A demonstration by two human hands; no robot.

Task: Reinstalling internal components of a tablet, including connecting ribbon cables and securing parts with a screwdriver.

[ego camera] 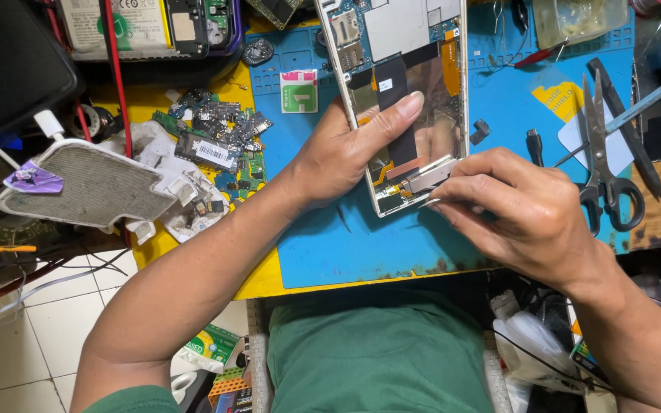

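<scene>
Blue mat [346, 245] bears the opened tablet [399, 92], left hand [338, 153] clamping it, right hand [514, 206] seemingly pinching tweezers [431, 202].

A small square green-and-pink packet [299, 91] lies at eleven o'clock; a white barcode label [210, 152] on a circuit board sits at ten.

blue mat [346, 237] | yellow table edge [193, 95] | black-handled scissors [602, 172] — green shirt [376, 359]
</scene>
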